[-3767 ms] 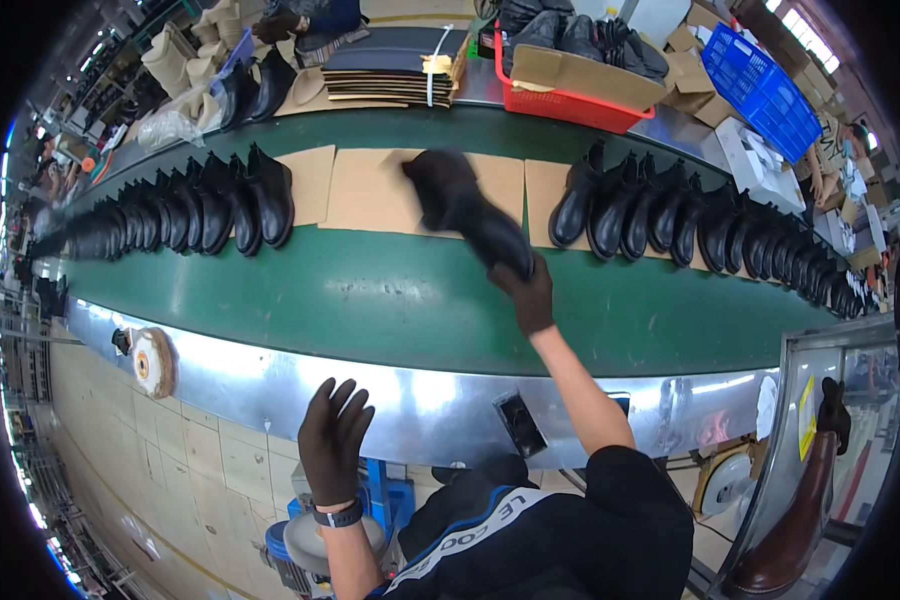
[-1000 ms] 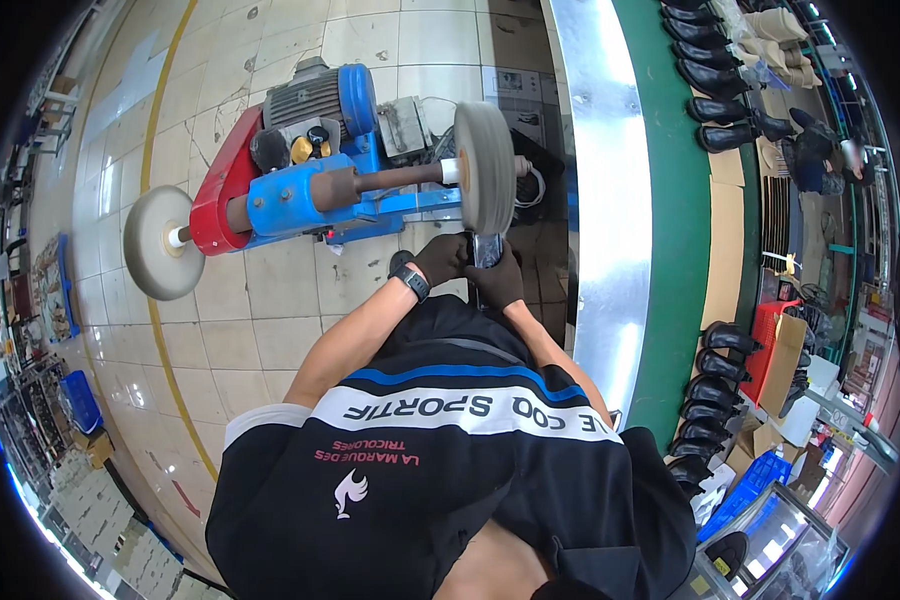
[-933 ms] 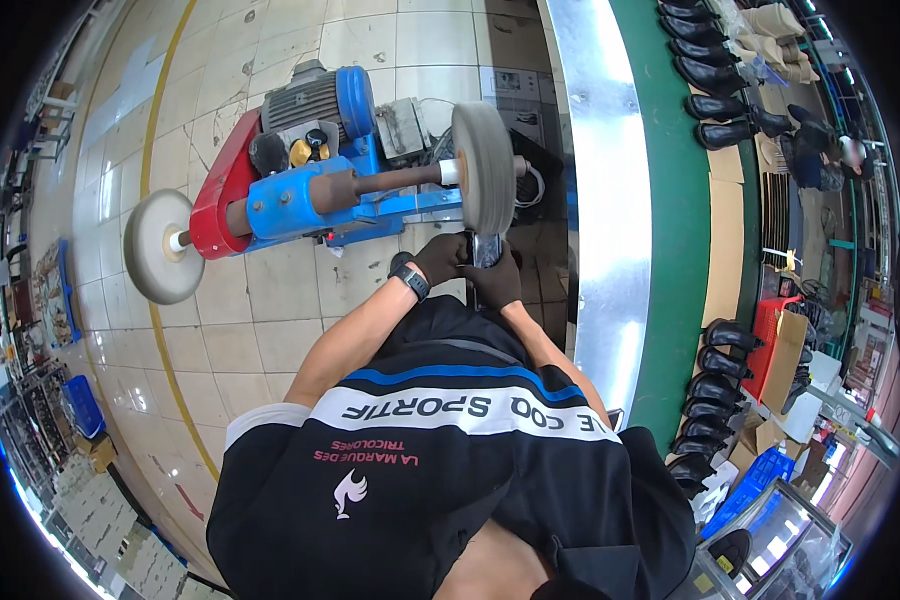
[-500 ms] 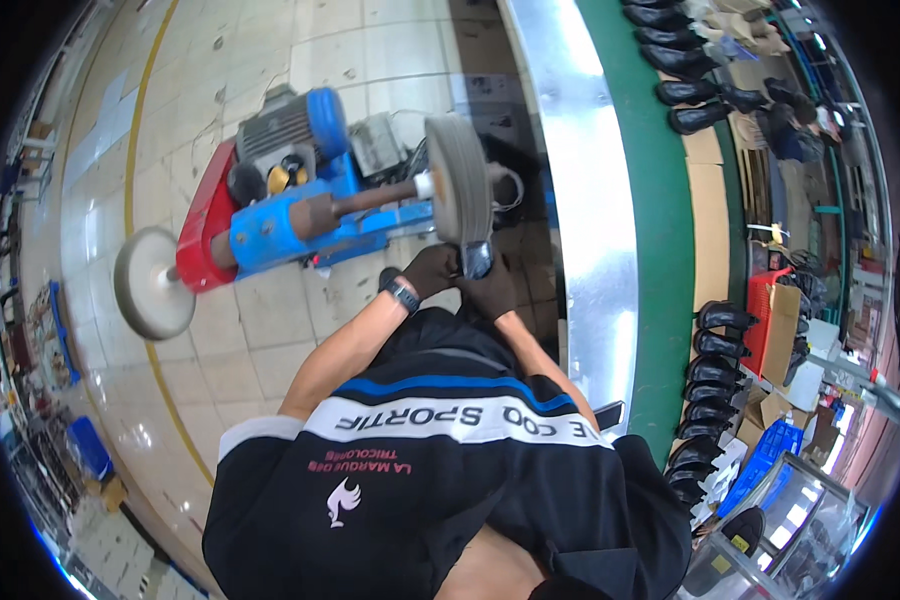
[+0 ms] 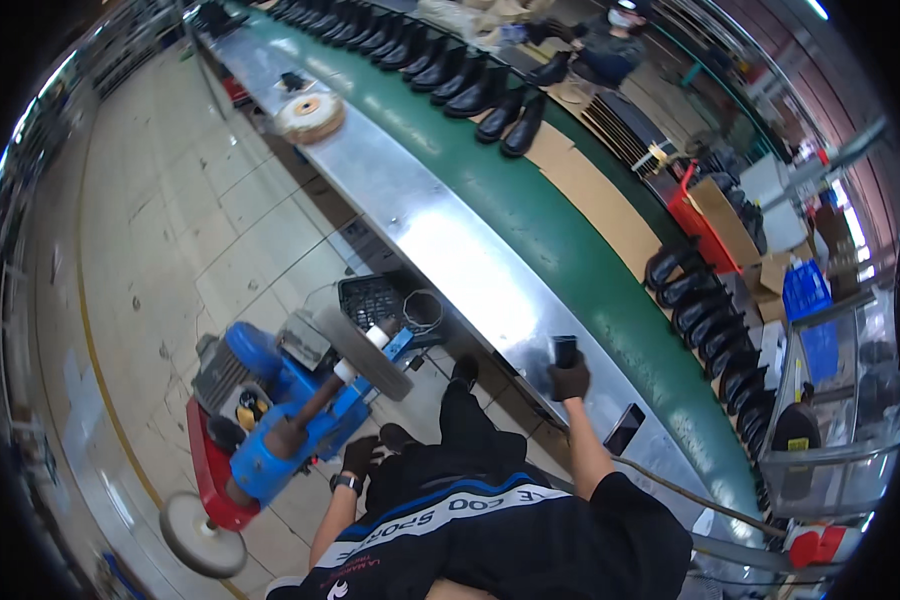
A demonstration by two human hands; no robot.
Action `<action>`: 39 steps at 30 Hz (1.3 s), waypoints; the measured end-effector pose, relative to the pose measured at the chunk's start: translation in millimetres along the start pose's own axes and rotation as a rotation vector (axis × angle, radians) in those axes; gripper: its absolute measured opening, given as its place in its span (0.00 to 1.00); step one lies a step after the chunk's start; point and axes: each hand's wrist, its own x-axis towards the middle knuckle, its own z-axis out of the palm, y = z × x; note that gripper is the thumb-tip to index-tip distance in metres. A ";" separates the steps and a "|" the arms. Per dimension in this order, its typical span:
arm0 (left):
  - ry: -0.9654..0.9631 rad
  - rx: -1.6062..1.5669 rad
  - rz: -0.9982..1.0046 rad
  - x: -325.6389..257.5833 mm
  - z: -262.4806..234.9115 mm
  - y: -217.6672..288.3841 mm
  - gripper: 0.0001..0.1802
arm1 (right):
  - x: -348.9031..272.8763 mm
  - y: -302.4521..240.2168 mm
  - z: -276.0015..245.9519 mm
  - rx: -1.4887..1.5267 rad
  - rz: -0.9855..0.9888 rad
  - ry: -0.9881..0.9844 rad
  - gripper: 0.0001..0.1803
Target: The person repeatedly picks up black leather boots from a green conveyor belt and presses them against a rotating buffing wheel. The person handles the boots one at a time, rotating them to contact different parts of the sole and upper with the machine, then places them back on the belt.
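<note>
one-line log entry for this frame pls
right hand: gloved, gripping small dark object over steel ledge | left hand: gloved, low beside blue buffing machine | belt: black boots

glossy black boots (image 5: 490,92), shiny metal ledge (image 5: 450,250)

The small dark object (image 5: 565,350) in the right hand (image 5: 571,380) is too small to identify.

A dark phone (image 5: 624,428) lies screen-up on the steel bench (image 5: 440,240), near the right hand. Flat brown cardboard sheets (image 5: 600,200) lie on the green belt. Beyond it stand an open brown carton (image 5: 727,207) and a blue crate (image 5: 805,292).
</note>
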 end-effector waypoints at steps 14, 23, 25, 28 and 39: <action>0.851 -0.230 -0.043 -45.3 -95.6 13.0 0.15 | 151.8 70.2 -19.0 -0.225 -0.262 0.109 0.36; 1.080 -0.463 -0.027 -113.9 20.8 -5.9 0.16 | 525.2 -288.0 87.5 -0.230 -0.532 -0.255 0.34; 1.125 -0.508 -0.036 -137.5 39.0 -17.9 0.17 | 576.0 -325.6 97.8 -0.141 -0.483 -0.189 0.41; 1.236 -0.578 -0.026 -187.2 58.8 -41.0 0.17 | 615.7 -348.4 121.2 -0.028 -0.376 -0.179 0.40; 1.046 -0.011 0.415 -139.8 120.8 122.3 0.32 | 510.6 -307.7 110.9 0.286 -0.558 -0.031 0.10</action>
